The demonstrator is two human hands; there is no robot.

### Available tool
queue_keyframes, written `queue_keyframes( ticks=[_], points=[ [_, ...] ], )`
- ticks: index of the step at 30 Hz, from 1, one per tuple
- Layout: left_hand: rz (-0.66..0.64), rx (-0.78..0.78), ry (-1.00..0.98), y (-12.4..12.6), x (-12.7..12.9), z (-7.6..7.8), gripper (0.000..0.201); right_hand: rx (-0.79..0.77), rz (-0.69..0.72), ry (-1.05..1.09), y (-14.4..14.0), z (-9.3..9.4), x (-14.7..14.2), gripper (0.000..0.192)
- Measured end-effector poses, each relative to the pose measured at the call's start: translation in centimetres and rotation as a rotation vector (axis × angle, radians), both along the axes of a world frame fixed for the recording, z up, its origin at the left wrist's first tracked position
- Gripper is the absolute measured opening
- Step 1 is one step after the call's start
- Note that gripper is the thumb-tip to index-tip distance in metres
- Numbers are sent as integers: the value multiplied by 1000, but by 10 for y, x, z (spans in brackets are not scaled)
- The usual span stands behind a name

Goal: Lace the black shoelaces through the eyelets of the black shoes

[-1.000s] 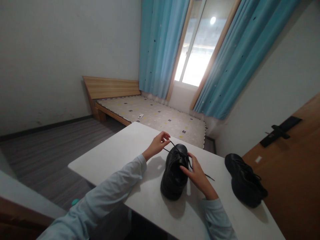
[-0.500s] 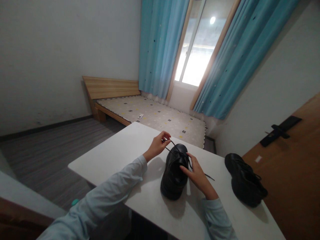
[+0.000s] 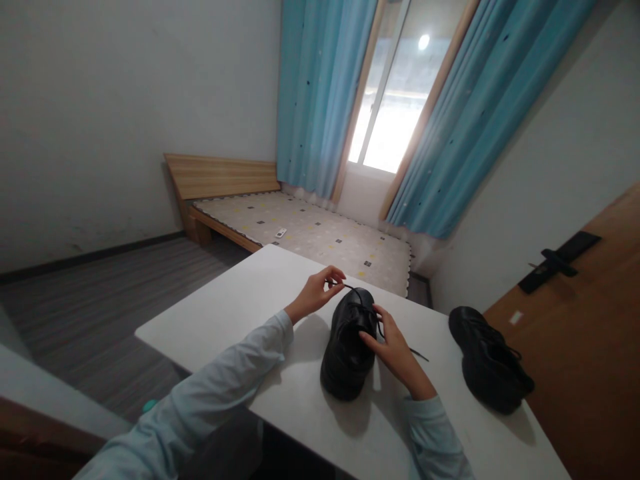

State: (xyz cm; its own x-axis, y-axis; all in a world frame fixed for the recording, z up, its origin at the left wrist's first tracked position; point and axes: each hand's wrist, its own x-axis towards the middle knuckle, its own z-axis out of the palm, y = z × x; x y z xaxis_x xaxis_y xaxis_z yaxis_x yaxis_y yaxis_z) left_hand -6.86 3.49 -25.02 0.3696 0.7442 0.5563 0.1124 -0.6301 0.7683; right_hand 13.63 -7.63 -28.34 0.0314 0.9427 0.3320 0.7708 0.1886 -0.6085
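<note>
head view | left hand (image 3: 316, 292) pinched shut on lace (image 3: 356, 292), just above black shoe (image 3: 349, 343) | right hand (image 3: 395, 348) fingers bent, pressed on shoe's side | second shoe (image 3: 487, 367) well apart

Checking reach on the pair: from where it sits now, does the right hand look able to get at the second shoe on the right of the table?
Probably yes. The right hand rests against the near shoe, and only bare table lies between it and the second shoe.
</note>
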Motion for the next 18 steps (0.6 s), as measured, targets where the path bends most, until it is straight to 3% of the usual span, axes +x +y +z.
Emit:
queue_keyframes(
  ticks=[3, 8, 13, 18],
  points=[
    [-180, -84, -36, -3, 1, 1, 24, 11, 16, -12, -1, 3, 1, 64],
    [-517, -330, -123, -9, 0, 3, 31, 23, -35, 32, -3, 13, 0, 48],
    [-695, -539, -59, -11, -4, 5, 37, 75, -113, 182, -5, 18, 1, 47],
    [-817, -531, 64, -10, -5, 5, 36, 52, -147, 269, -6, 19, 2, 41]
  ],
)
